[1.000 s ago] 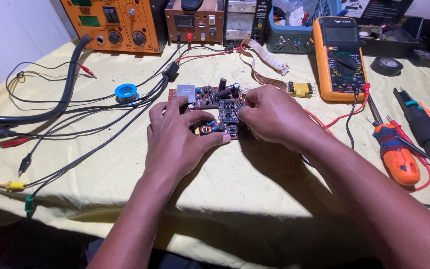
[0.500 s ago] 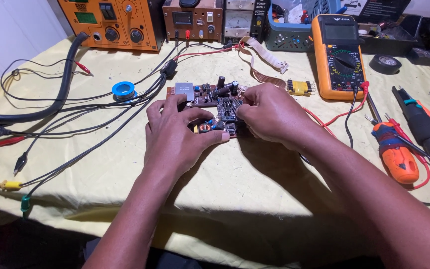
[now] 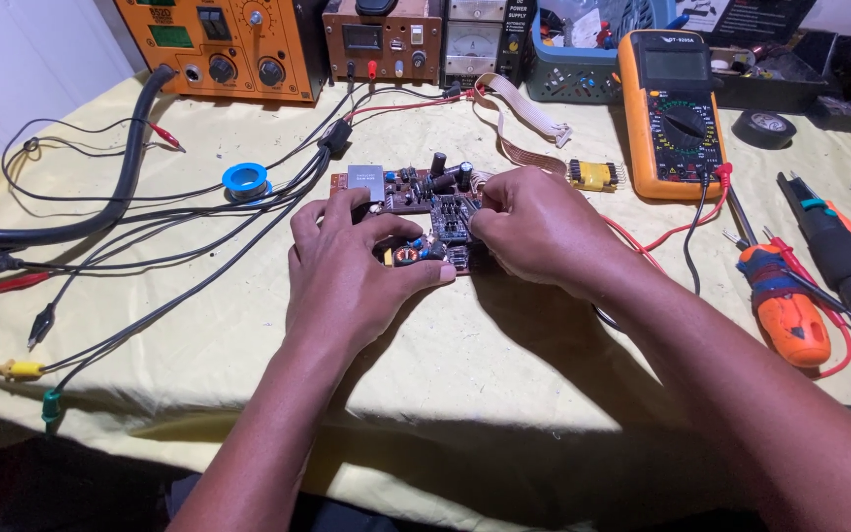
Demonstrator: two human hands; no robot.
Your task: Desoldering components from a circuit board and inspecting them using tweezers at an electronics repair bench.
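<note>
hands: two, left hand point(image 3: 347, 271) and right hand point(image 3: 534, 227), both on the board
circuit boards: one circuit board point(image 3: 416, 202) under the fingers
multimeters: one orange multimeter point(image 3: 670, 113), just past the right hand
screwdrivers: one orange screwdriver point(image 3: 785, 305), right of the right hand
solder spools: one blue solder spool point(image 3: 245, 179), left of the left hand
tape rolls: one black tape roll point(image 3: 764, 128), far right
bench boxes: three bench boxes at the back, one the orange station point(image 3: 219, 44)

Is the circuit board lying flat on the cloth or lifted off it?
Lying flat. The circuit board rests component side up on the yellow cloth, with the left hand and right hand pressing on its near edge.
</note>
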